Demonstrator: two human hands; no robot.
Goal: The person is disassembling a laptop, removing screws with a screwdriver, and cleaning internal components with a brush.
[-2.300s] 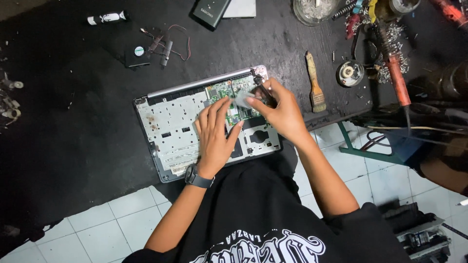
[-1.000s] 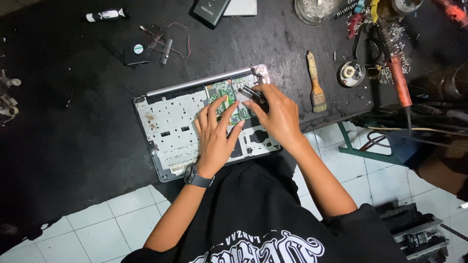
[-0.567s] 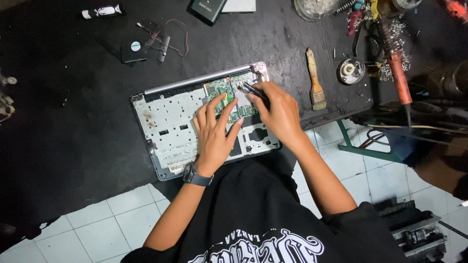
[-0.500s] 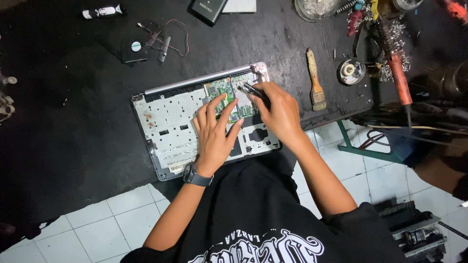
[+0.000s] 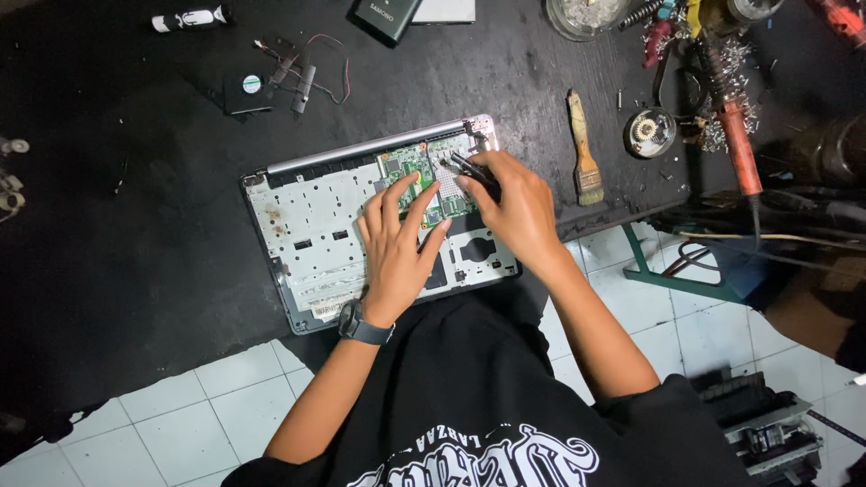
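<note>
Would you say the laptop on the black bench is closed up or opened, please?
Opened. The laptop has its cover off: the green circuit board and bare inner frame show under both hands, left and right.

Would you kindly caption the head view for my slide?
Left hand steadies an opened laptop chassis while right hand works black tweezers over its green circuit board.

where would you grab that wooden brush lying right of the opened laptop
Grip the brush by its bare wooden handle, the narrow upper half pointing away from the person. It lies flat on the dark table with its bristles toward the near edge, so come from above and pinch across the handle's sides. The right hand is nearest.
</note>
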